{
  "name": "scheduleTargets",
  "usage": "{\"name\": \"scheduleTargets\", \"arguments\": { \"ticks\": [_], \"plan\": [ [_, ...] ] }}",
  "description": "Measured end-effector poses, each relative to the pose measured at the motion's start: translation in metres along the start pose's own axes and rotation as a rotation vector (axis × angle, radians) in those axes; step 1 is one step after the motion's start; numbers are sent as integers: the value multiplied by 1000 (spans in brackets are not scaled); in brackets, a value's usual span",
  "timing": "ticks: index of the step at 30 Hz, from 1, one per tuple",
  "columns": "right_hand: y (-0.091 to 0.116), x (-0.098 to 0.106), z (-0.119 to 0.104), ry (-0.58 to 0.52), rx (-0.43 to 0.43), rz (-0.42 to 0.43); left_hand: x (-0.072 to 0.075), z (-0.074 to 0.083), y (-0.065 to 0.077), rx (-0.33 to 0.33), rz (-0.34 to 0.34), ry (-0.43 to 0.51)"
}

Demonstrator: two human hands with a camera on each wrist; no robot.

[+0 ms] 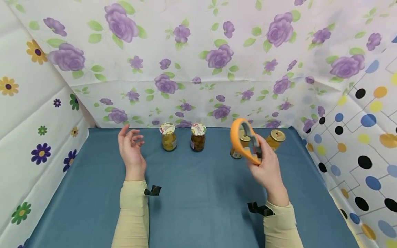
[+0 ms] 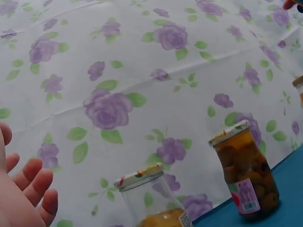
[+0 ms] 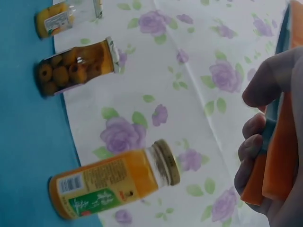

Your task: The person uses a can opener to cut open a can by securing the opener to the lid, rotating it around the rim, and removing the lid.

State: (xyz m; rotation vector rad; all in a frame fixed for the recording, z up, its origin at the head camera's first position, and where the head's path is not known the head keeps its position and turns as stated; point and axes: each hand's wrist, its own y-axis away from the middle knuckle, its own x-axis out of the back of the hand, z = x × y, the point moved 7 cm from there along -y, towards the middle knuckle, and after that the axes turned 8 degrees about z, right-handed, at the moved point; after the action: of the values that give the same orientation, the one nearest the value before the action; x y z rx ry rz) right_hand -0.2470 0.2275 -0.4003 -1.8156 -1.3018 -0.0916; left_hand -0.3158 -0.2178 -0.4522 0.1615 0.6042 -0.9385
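My right hand (image 1: 268, 168) grips an orange-and-grey jar opener (image 1: 234, 137), its loop held up above the table. Partly behind that loop stands a jar with a gold lid and yellow contents (image 1: 236, 153); the right wrist view shows its green and yellow label. Just behind my right hand is a second gold-lidded jar (image 1: 275, 137), partly covered by the hand. My left hand (image 1: 132, 153) is raised over the left of the table, fingers loosely bent and holding nothing. To its right stand a jar of yellow fruit (image 1: 169, 140) and a jar of dark olives (image 1: 197, 140), both with patterned lids.
A blue cloth (image 1: 192, 199) covers the table. At its back edge hangs a white sheet with purple roses (image 1: 217, 57). Patterned sheets close in the left and right sides. Black straps (image 1: 153, 190) stick out from both sleeves.
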Motion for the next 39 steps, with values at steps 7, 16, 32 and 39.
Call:
{"name": "scheduleTargets", "arguments": {
  "ticks": [7,16,32,39],
  "plan": [
    [-7,-4,-16,114,98,28,-5,-15,-3,33,-65,-58],
    [-18,2,-25,123,128,15,-18,-49,-2,39,-288,-174],
    [-14,14,-16,88,124,24,-32,-117,8,177,-431,-510],
    [-8,14,-12,78,135,23,-21,-127,7,172,-387,-665]
  ]
}}
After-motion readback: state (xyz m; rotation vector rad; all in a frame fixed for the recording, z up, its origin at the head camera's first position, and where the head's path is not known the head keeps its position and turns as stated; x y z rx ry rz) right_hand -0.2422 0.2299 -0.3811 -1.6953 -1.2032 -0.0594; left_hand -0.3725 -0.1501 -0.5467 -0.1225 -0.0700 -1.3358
